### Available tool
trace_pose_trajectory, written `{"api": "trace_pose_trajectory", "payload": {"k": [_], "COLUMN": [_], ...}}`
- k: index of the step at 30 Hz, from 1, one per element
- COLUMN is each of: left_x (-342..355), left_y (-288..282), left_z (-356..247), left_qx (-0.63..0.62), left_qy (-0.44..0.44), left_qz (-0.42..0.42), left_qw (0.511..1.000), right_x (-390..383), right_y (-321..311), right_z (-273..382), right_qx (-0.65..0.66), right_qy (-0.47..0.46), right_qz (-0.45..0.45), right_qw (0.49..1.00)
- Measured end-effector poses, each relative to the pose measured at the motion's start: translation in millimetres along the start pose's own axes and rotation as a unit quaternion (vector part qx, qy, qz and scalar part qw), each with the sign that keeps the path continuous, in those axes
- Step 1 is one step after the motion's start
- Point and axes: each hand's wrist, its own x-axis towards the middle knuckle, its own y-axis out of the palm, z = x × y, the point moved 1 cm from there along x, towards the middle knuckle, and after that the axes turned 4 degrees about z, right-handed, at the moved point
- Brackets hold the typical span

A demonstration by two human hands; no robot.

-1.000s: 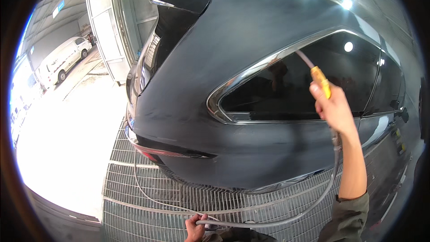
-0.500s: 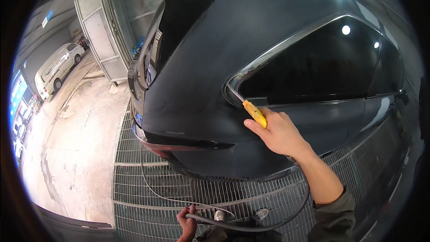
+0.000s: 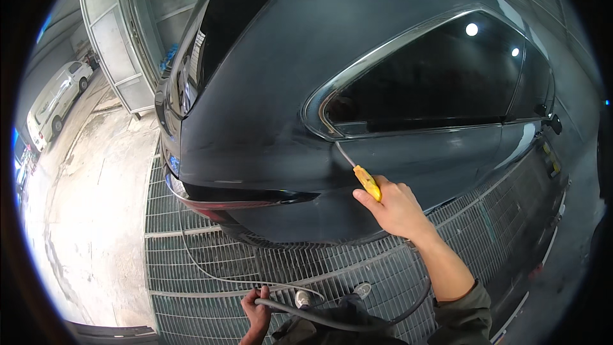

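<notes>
My right hand [image 3: 400, 209] is closed around the yellow handle of a tool with a thin metal shaft [image 3: 367, 183]. The shaft's tip meets the dark grey car [image 3: 249, 140] at the lower rear corner of the chrome trim [image 3: 317, 99], which frames the black rear side window [image 3: 421, 76]. Low in the view, my left hand [image 3: 257, 308] grips one end of a thick grey cord [image 3: 332, 323]. From there the cord sags in a loop across to the right, passing behind my right forearm. What the cord is made of, I cannot tell.
Metal grating [image 3: 211, 262] lies under the car and my shoes, with a thin pale line [image 3: 211, 275] trailing over it. Beyond it on the left is a concrete floor [image 3: 96, 198]. A tall panelled door [image 3: 115, 38] stands near the car's rear; a white van [image 3: 57, 102] is parked farther off.
The tool tip has moved from the rear corner of the window trim down to its lower edge. My right hand has shifted slightly with it. The whole view has also shifted.
</notes>
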Motion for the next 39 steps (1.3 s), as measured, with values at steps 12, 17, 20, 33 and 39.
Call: {"api": "trace_pose_trajectory", "payload": {"k": [12, 17, 20, 33, 39], "left_x": [-1.0, -2.6, -4.2, -19.7, -29.5], "left_y": [40.3, 57.8, 67.9, 129.1, 163.2], "left_z": [-17.2, -17.0, -10.0, -13.0, -2.7], "left_qx": [-0.005, -0.003, 0.001, 0.013, 0.023], "left_qy": [-0.012, -0.01, -0.013, -0.005, -0.022], "left_qz": [0.028, 0.03, 0.037, 0.062, 0.069], "left_qw": [1.0, 1.0, 0.999, 0.998, 0.997], "right_x": [-10.4, -15.6, -18.4, -30.4, -39.2], "right_y": [-31.3, -50.9, -61.4, -111.9, -141.1], "right_z": [-51.1, -75.2, -92.0, -184.2, -232.6], "right_qx": [0.004, 0.016, 0.021, 0.029, 0.052], "right_qy": [0.082, 0.125, 0.139, 0.197, 0.233], "right_qz": [0.004, 0.001, -0.011, -0.051, -0.082], "right_qw": [0.997, 0.992, 0.99, 0.979, 0.968]}}
